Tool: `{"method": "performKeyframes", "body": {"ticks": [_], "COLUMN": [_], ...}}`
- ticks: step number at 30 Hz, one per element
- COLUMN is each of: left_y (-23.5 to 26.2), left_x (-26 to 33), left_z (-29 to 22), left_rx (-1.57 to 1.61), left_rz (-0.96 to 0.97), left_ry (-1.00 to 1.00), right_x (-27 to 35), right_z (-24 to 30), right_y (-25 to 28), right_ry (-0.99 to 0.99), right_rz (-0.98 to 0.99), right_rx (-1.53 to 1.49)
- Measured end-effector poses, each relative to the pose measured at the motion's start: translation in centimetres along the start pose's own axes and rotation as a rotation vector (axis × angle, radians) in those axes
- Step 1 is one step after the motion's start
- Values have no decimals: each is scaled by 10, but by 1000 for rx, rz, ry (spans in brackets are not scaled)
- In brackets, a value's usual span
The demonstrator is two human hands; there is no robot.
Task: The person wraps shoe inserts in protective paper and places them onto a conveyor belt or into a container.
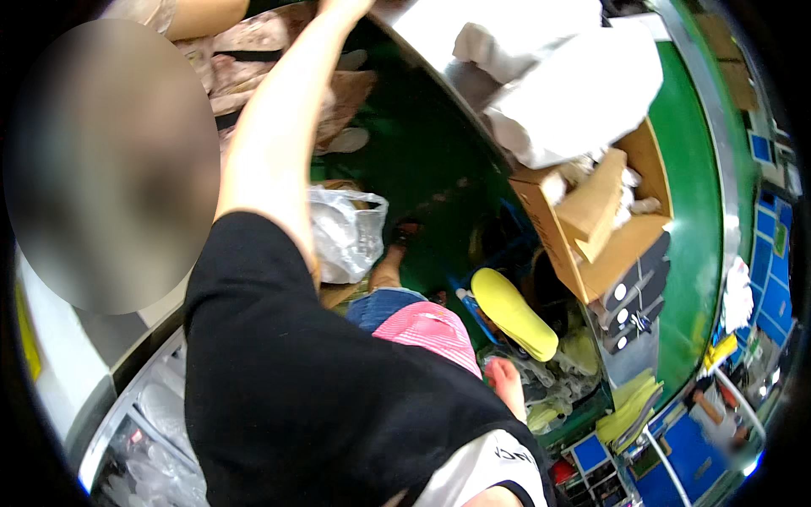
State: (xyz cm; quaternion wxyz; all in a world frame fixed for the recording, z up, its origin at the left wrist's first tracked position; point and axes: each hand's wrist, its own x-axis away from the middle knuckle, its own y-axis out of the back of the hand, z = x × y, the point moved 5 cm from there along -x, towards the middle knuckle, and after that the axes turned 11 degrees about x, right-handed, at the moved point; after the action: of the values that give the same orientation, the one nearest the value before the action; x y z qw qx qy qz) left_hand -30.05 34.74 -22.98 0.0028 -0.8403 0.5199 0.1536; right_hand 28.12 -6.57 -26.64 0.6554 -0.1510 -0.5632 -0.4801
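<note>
Single head view here, worn high and looking steeply down the person's own black-sleeved shoulder. It faces the green floor (422,160), close to the body. The open cardboard box (604,224) sits right of centre, floor to its left, edges bending.

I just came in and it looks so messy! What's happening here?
A person in a black shirt stretches the left arm up past the top of the picture, so that hand is hidden. The right hand hangs low beside a yellow shoe insole. An open cardboard box with white wrapping paper sits on the green floor.
</note>
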Motion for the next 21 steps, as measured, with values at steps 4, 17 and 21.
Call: {"method": "performKeyframes", "body": {"ticks": [4, 17, 21], "left_y": [35, -145, -175], "left_x": [129, 379, 341], "left_z": [-11, -138, -176], "left_rx": [117, 576, 714], "left_rz": [-365, 193, 312], "left_ry": [208, 679, 622], "right_x": [29, -40, 40], "right_z": [143, 293, 268], "right_y": [42, 132, 128], "right_ry": [392, 764, 948], "right_rz": [-86, -733, -771], "right_rx": [-100, 297, 172]}}
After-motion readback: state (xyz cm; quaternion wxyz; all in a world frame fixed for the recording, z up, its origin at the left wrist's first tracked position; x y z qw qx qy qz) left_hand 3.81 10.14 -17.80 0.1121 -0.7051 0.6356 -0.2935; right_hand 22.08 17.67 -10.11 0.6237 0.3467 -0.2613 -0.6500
